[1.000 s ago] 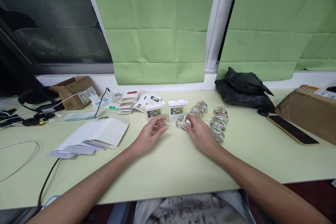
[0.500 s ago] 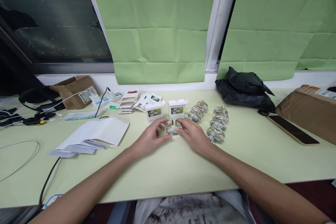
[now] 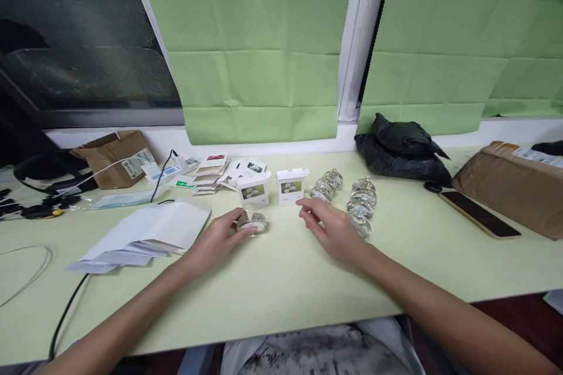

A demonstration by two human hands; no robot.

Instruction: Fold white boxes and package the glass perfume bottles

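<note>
My left hand (image 3: 222, 234) is closed around a clear glass bottle (image 3: 255, 224), tilted over the table in front of a small white box (image 3: 253, 193) with a green picture. A second white box (image 3: 291, 187), its top flap raised, stands just right of the first. My right hand (image 3: 328, 224) holds nothing; its fingers are apart and bent, in front of the second box. Near it, two rows of similar round glass bottles (image 3: 361, 205) with gold-coloured tops stand close together.
White paper sheets (image 3: 145, 234) lie left of my left hand. Behind them are flat white packets (image 3: 210, 173) and an opened brown carton (image 3: 115, 158). On the right are a black plastic bag (image 3: 402, 149), a phone (image 3: 480, 214) and a brown box (image 3: 512, 187).
The glass bottle has moved left and tilted in my left hand. My right hand has let go of it and now sits apart on the right. The camera view has shifted slightly.
</note>
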